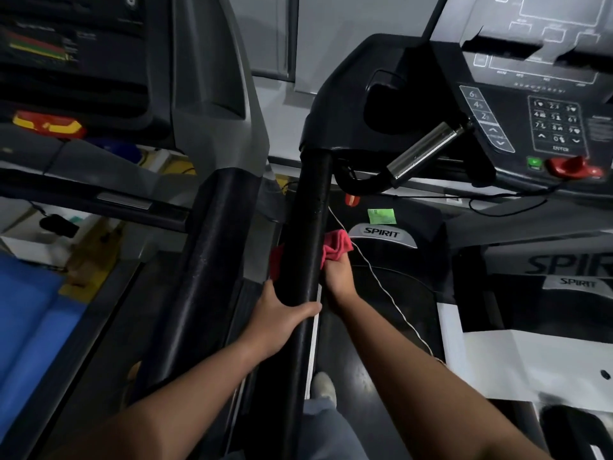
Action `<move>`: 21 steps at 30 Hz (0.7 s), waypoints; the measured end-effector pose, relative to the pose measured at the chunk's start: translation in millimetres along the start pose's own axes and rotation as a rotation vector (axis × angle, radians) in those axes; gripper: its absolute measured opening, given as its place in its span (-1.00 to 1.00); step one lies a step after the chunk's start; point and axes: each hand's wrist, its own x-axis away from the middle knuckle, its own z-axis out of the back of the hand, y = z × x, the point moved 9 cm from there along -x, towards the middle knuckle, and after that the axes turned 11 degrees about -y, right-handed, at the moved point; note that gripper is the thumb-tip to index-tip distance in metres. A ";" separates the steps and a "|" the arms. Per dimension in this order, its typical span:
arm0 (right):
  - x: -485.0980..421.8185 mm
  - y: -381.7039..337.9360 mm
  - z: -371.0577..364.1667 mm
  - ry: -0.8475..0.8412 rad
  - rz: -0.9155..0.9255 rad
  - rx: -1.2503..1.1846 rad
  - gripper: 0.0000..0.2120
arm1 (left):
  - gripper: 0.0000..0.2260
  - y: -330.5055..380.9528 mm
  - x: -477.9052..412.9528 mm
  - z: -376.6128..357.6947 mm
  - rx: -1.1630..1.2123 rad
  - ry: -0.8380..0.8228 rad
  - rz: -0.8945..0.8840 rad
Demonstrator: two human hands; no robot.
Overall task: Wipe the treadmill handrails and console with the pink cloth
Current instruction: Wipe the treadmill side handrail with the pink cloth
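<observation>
A black padded handrail (pixel 306 227) runs from the console down toward me in the middle of the view. The pink cloth (pixel 335 247) is wrapped under the rail, showing on both its sides. My right hand (pixel 338 277) grips the cloth on the rail's right side. My left hand (pixel 282 310) holds the rail just below the cloth, thumb across its top. The console (pixel 530 121) with its keypad and red stop key sits at the upper right.
A second treadmill stands on the left, its black handrail (pixel 212 260) close beside mine. A chrome pulse grip (pixel 421 151) juts out below the console. A thin white cord (pixel 381 283) hangs across the belt deck. My shoe (pixel 323 386) stands on the deck.
</observation>
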 end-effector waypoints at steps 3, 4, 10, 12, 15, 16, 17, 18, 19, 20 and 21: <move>5.0 -7.4 6.4 0.075 0.067 -0.036 -0.55 | -0.53 1.0 0.7 0.4 -0.016 -0.005 0.004; 8.7 -12.3 7.9 0.090 0.098 -0.037 -0.49 | -0.55 0.2 0.5 0.2 -0.010 -0.007 0.004; 20.7 -45.5 7.9 0.054 0.289 0.188 -0.63 | -0.55 -2.0 -1.3 0.6 -0.020 0.003 0.007; 19.4 -37.4 7.9 -0.009 0.214 0.053 -0.67 | -0.55 -2.0 -1.3 0.1 -0.023 -0.003 0.011; 24.2 -39.9 9.9 -0.043 0.208 0.089 -0.65 | -0.56 -2.4 -0.9 -0.8 -0.007 -0.005 0.011; 27.5 -47.3 8.5 -0.035 0.238 0.185 -0.65 | -0.56 -2.5 -1.3 -1.1 -0.003 -0.005 0.006; 30.7 -57.6 4.2 -0.038 0.281 0.302 -0.66 | -0.55 -4.1 -2.4 -1.2 0.005 -0.003 0.001; 32.9 -69.5 -3.7 -0.045 0.324 0.449 -0.70 | -0.53 -6.3 -4.6 -1.4 0.008 -0.004 -0.001; 33.3 -80.1 -13.8 -0.053 0.366 0.629 -0.74 | -0.52 -7.4 -5.8 -0.8 0.010 0.005 0.004; 32.2 -87.7 -25.5 -0.056 0.382 0.827 -0.75 | -0.51 -8.5 -6.7 -0.1 0.015 0.011 0.003; 30.5 -93.7 -36.2 -0.042 0.384 1.001 -0.74 | -0.48 -9.6 -7.6 0.9 0.020 0.023 0.004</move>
